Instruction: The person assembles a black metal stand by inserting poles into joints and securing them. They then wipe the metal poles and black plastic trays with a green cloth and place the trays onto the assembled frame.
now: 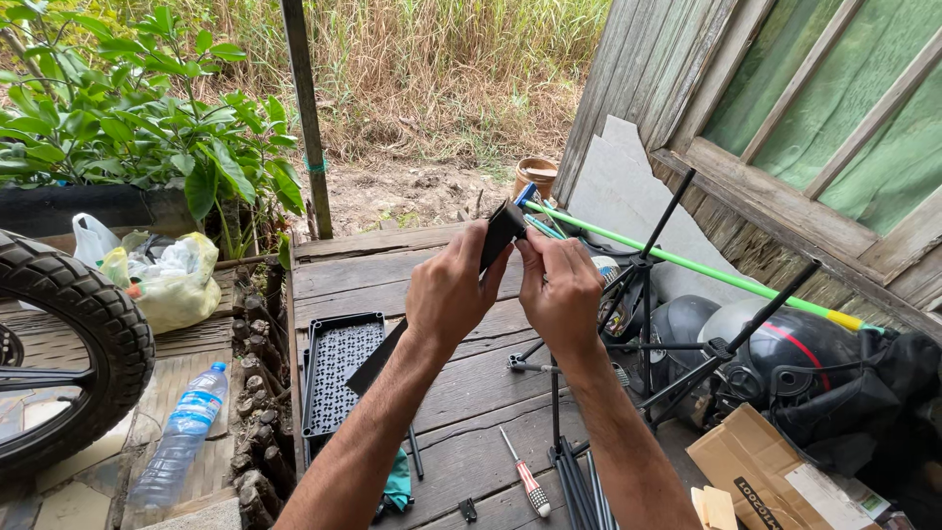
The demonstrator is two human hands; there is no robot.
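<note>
My left hand (449, 288) and my right hand (561, 290) are raised together over the wooden deck (461, 412). Both grip the upper end of a long flat black strip (502, 232), which slants down to the left behind my left wrist. My right thumb and fingers pinch its top edge; my left fingers wrap its side. Below lie a black perforated plastic tray (339, 371) and a red-and-white-handled screwdriver (528, 478).
A motorbike tyre (83, 329) and a plastic water bottle (184, 432) are at left, with a bag of rubbish (167, 275). Black metal rods and a frame (643, 324), a green pole (677, 260), helmets (775, 348) and a cardboard box (765, 481) crowd the right.
</note>
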